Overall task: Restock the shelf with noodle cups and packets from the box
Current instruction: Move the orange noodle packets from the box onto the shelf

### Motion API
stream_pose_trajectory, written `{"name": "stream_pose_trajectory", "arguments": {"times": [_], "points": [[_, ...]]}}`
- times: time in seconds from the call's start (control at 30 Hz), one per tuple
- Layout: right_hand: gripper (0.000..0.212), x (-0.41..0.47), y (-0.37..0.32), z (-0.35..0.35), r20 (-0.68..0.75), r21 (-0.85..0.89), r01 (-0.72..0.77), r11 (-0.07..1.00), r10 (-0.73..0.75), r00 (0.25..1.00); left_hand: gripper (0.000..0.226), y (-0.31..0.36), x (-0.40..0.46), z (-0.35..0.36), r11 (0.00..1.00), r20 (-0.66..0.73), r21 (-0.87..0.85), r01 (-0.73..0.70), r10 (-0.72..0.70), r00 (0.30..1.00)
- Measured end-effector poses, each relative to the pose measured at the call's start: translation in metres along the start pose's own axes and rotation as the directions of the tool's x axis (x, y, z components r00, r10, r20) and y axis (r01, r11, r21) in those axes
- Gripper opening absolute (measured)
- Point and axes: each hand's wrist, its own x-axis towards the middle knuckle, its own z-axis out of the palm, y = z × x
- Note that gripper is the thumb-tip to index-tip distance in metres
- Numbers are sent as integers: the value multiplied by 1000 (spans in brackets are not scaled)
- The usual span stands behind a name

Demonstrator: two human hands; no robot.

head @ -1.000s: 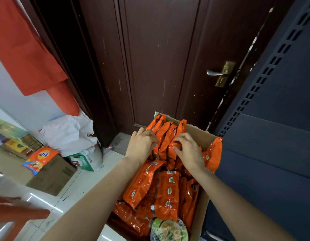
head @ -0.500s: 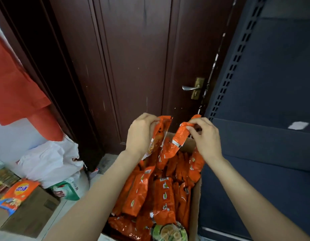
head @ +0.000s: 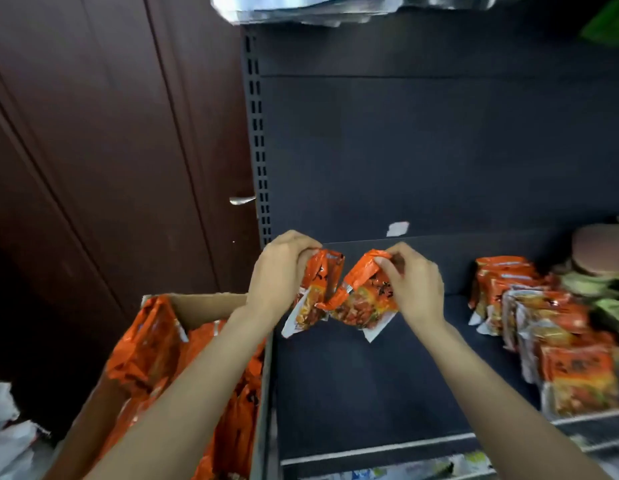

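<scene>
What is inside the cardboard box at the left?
The cardboard box holds many orange noodle packets, packed together. The left forearm covers part of them, and whatever lies deeper cannot be seen.

Both bare forearms rise from the lower edge of the frame and converge toward its centre. The left hand (head: 279, 275) sits just left of centre, knuckles up, fingers curled over in a pinch. The right hand (head: 415, 284) is just right of centre, near the left but apart, its thumb and fingertips (head: 382, 262) pinched together
</scene>
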Motion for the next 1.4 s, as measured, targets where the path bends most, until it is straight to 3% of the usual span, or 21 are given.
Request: {"name": "stream_pose_trajectory", "arguments": {"times": [0.3, 0.43, 1.07, 1.27, 1.4], "points": [[13, 41, 157, -47, 87, -52, -89, 995, 94, 992, 18, 68, 30, 131, 991, 37, -36, 127, -125, 991], [28, 59, 198, -50, 134, -36, -71, 997, 75, 988, 19, 82, 31, 166, 985, 49, -30, 172, -170, 984], [10, 128, 259, -13, 170, -42, -160, 986, 165, 972, 18, 86, 60, 207, 967, 37, 90, 238, -242, 970], [26, 128, 268, -10, 257, -11, -189, 982, 185, 949, 17, 86, 56, 214, 962, 83, 99, 254, -263, 961], [44, 124, 265, -14, 368, -39, -99, 994, 106, 924, 17, 85, 56, 213, 963, 76, 82, 256, -262, 962]]}}
